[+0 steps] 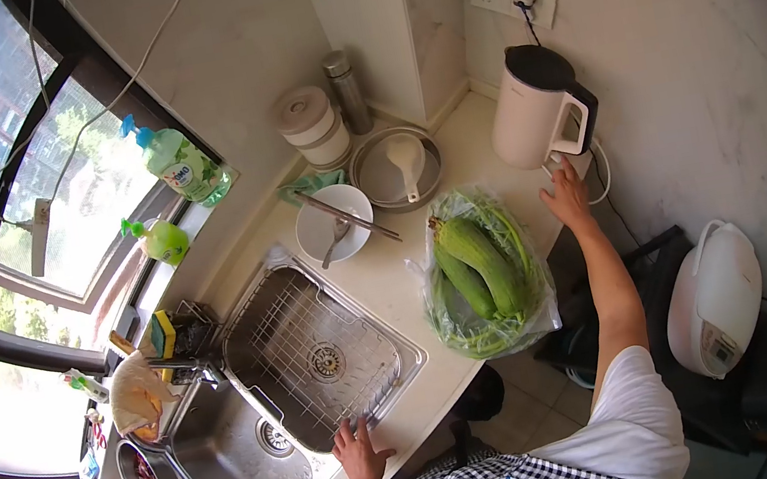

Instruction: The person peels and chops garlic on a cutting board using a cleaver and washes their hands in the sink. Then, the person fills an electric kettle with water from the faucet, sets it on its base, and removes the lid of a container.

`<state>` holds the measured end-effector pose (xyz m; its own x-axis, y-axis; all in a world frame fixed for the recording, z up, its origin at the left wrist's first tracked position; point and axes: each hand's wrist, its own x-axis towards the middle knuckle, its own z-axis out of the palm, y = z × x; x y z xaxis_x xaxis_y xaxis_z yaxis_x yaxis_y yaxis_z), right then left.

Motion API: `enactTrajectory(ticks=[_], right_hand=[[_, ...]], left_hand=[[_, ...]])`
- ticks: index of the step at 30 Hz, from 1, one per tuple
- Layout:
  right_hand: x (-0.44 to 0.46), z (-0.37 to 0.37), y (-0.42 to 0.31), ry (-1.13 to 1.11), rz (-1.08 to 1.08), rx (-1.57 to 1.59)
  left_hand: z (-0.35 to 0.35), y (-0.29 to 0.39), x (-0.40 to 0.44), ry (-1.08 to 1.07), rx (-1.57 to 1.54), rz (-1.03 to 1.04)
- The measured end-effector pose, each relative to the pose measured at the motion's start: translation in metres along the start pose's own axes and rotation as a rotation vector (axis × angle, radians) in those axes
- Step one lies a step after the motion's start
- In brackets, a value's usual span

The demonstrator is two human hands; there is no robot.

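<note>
My right hand (567, 195) reaches to the foot of a cream electric jug (522, 120) with a black lid. Its fingers are stretched out near the base below the handle; whether they touch it I cannot tell. My left hand (361, 458) rests with spread fingers on the front rim of the double sink (405, 370) and holds nothing. Between my arms, on the counter, lies a clear plastic bag (443, 321) with long green gourds (484, 268) and green stalks in it. A wire rack (291, 321) sits in the right basin.
Behind the sink stand a white bowl (315, 225) with chopsticks and a spoon, a steel pan (380, 174) with a ladle, a lidded canister (312, 128) and a steel flask (347, 93). A white rice cooker (715, 301) is at right, below counter height. Soap bottles (187, 171) line the windowsill.
</note>
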<state>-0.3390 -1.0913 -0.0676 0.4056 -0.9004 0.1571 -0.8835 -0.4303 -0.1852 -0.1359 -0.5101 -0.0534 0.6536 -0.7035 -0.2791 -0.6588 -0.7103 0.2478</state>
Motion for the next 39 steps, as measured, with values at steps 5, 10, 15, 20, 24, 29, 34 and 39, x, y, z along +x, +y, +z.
enactTrajectory(ticks=[5, 10, 15, 20, 24, 29, 34, 39], right_hand=[[0.004, 0.007, 0.002, 0.016, -0.007, -0.088], [-0.004, 0.014, 0.011, 0.427, -0.133, 0.453], [-0.099, -0.084, -0.085, 0.687, -0.297, 0.593], [-0.208, -0.110, -0.190, 0.415, -0.870, 0.751], [-0.299, -0.064, -0.262, -0.184, -1.040, 0.850], [-0.384, -0.062, -0.308, -0.591, -1.310, 0.782], [-0.433, -0.047, -0.322, -0.882, -1.514, 0.382], [-0.466, -0.059, -0.341, -0.833, -1.528, 0.322]], left_hand=[[0.004, -0.002, 0.000, 0.030, 0.021, 0.009], [0.003, -0.002, -0.001, 0.023, -0.002, 0.015], [0.003, -0.003, -0.008, 0.045, -0.024, 0.007], [0.000, 0.000, -0.012, 0.082, -0.057, 0.020], [-0.006, -0.001, -0.037, 0.197, -0.085, 0.061], [-0.015, -0.041, -0.091, 0.318, -0.232, 0.062], [-0.027, -0.093, -0.154, 0.354, -0.477, -0.030], [-0.030, -0.145, -0.208, 0.410, -0.557, -0.098]])
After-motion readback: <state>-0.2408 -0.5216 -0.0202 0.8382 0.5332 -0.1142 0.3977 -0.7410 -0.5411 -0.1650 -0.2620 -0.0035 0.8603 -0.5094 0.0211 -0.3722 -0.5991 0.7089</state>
